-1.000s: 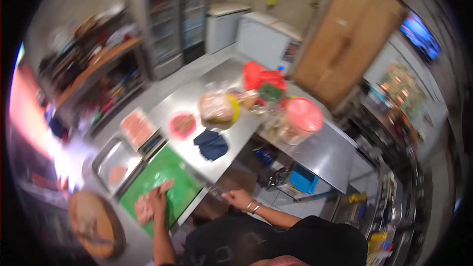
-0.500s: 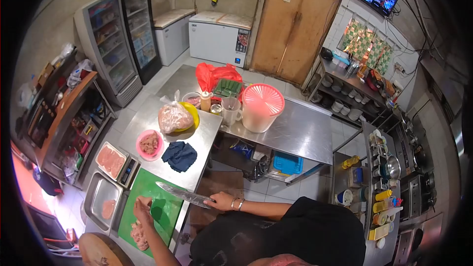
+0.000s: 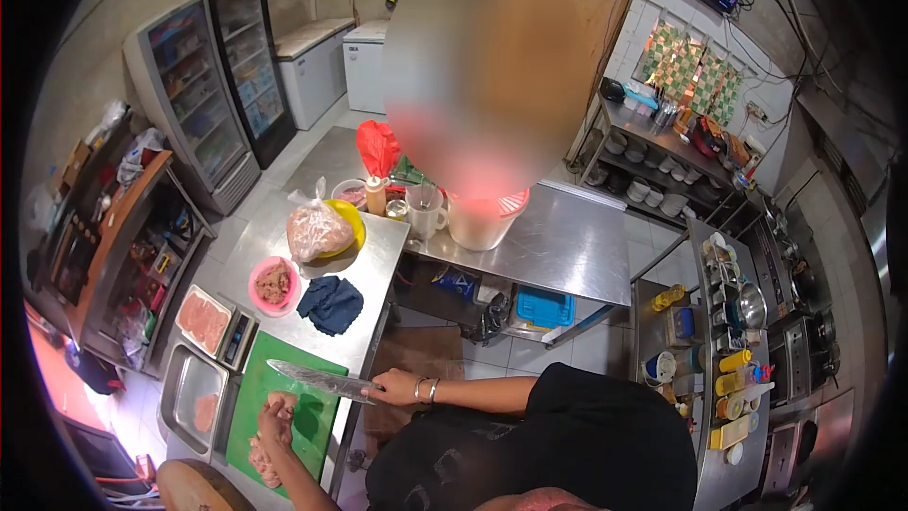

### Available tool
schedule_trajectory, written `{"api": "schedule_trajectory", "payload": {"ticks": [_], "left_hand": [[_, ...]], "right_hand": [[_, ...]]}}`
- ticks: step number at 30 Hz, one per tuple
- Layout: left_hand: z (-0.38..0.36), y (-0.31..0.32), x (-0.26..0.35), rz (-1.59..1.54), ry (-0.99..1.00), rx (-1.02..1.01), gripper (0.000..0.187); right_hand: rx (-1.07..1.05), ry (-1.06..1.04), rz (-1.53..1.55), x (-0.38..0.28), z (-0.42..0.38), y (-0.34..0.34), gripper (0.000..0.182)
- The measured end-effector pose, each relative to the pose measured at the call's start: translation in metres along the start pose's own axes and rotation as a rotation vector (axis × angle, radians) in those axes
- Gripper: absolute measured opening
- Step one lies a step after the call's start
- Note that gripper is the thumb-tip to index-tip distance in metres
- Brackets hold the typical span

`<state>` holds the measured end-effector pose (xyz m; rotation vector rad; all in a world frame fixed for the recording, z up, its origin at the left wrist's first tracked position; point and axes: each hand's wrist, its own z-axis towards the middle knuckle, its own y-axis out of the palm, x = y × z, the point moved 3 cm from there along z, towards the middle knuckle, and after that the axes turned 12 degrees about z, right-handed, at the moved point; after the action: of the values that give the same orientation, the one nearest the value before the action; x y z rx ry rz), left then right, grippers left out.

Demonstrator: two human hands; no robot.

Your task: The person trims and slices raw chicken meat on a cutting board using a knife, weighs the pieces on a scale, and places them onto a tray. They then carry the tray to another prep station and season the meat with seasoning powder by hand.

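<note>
My right hand (image 3: 395, 386) grips the handle of a large kitchen knife (image 3: 314, 378), its broad blade pointing left over the green cutting board (image 3: 248, 396). My left hand (image 3: 275, 426) is closed on a piece of raw meat (image 3: 282, 400) on the board, below the blade. The knife is apart from this piece. More raw meat (image 3: 262, 464) lies in a pile beside my left wrist, near the board's lower edge. Left of the board, a steel tray (image 3: 170, 397) holds a pale piece of meat (image 3: 205, 412).
Behind the board are a tray of meat (image 3: 201, 317), a scale (image 3: 238, 339), a pink bowl (image 3: 256, 271) of meat and a dark blue cloth (image 3: 331, 304). Farther back sit a bagged lump (image 3: 315, 232) and a lidded bucket (image 3: 478, 227). A round wooden block (image 3: 194, 487) stands at lower left.
The view has shifted a little. My left hand has moved down slightly onto the raw meat. The knife stays in my right hand, raised over the board.
</note>
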<state>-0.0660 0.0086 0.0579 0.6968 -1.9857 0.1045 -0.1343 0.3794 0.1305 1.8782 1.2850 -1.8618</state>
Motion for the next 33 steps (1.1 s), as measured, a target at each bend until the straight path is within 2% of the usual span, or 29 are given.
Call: {"api": "schedule_trajectory", "payload": {"ticks": [5, 7, 8, 10, 11, 13, 14, 16, 17, 19, 20, 22, 23, 24, 25, 26, 27, 28, 29, 30, 32, 33], "left_hand": [[-0.015, 0.009, 0.013, 0.209, 0.1, 0.144, 0.021], [-0.006, 0.003, 0.019, 0.434, 0.32, 0.136, 0.018], [-0.003, 0.0, 0.016, 0.433, 0.32, 0.136, 0.018], [-0.01, 0.009, 0.022, 0.76, 0.529, 0.2, 0.019], [-0.012, 0.01, 0.017, 0.76, 0.528, 0.199, 0.019], [-0.023, 0.015, -0.005, 1.165, 0.628, 0.246, 0.019], [-0.032, 0.014, -0.021, 1.165, 0.624, 0.247, 0.019], [-0.058, 0.03, -0.046, 1.467, 0.97, 0.205, 0.021], [-0.069, 0.037, -0.053, 1.466, 0.972, 0.204, 0.021], [-0.092, 0.045, -0.059, 1.448, 0.812, 0.249, 0.025], [-0.09, 0.045, -0.065, 1.447, 0.804, 0.252, 0.025], [-0.095, 0.04, -0.086, 1.397, 1.125, 0.384, 0.027], [-0.095, 0.039, -0.094, 1.403, 1.106, 0.418, 0.027], [-0.098, 0.041, -0.099, 1.416, 0.992, 0.434, 0.028], [-0.101, 0.039, -0.102, 1.401, 0.994, 0.416, 0.029], [-0.116, 0.05, -0.09, 1.382, 0.938, 0.439, 0.028], [-0.126, 0.056, -0.081, 1.331, 0.9, 0.456, 0.023], [-0.134, 0.053, -0.079, 1.318, 0.772, 0.444, 0.018], [-0.142, 0.049, -0.079, 1.273, 0.784, 0.527, 0.016], [-0.147, 0.041, -0.084, 1.251, 0.714, 0.597, 0.017], [-0.146, 0.03, -0.09, 1.174, 0.589, 0.764, 0.02], [-0.146, 0.027, -0.086, 1.097, 0.472, 0.776, 0.024]], "right_hand": [[-0.009, 0.01, 0.01, 0.011, -0.002, 0.003, 0.065], [-0.029, 0.032, 0.006, 0.014, -0.003, 0.003, 0.064], [-0.03, 0.032, 0.004, 0.015, -0.002, 0.003, 0.064], [-0.027, -0.006, 0.007, 0.017, 0.0, 0.006, 0.063], [-0.027, -0.005, 0.007, 0.019, 0.002, 0.008, 0.063], [-0.029, 0.035, 0.027, 0.022, 0.006, 0.012, 0.063], [-0.032, 0.037, 0.028, 0.023, 0.007, 0.015, 0.063], [-0.049, 0.038, 0.006, 0.026, 0.011, 0.02, 0.063], [-0.048, 0.039, 0.006, 0.027, 0.014, 0.023, 0.063], [-0.052, 0.002, 0.015, 0.029, 0.017, 0.03, 0.059], [-0.059, 0.004, 0.015, 0.033, 0.017, 0.031, 0.059], [-0.042, -0.052, -0.048, 0.028, 0.022, 0.04, 0.053], [-0.043, -0.101, -0.068, 0.019, 0.021, 0.037, 0.051], [-0.074, -0.126, -0.106, 0.02, 0.027, 0.04, 0.05], [-0.104, -0.152, -0.143, 0.024, 0.032, 0.044, 0.049], [-0.067, 0.041, -0.078, -0.01, 0.02, 0.027, 0.046], [-0.074, 0.02, -0.123, 0.015, 0.03, 0.04, 0.046], [-0.066, -0.057, -0.086, 0.03, 0.037, 0.049, 0.052], [-0.053, 0.032, 0.001, 0.034, 0.035, 0.045, 0.059], [0.012, -0.128, -0.104, 0.03, 0.036, 0.043, 0.061], [-0.047, 0.122, 0.104, 0.016, 0.033, 0.034, 0.06], [-0.043, 0.051, 0.071, 0.031, 0.04, 0.036, 0.06]]}}
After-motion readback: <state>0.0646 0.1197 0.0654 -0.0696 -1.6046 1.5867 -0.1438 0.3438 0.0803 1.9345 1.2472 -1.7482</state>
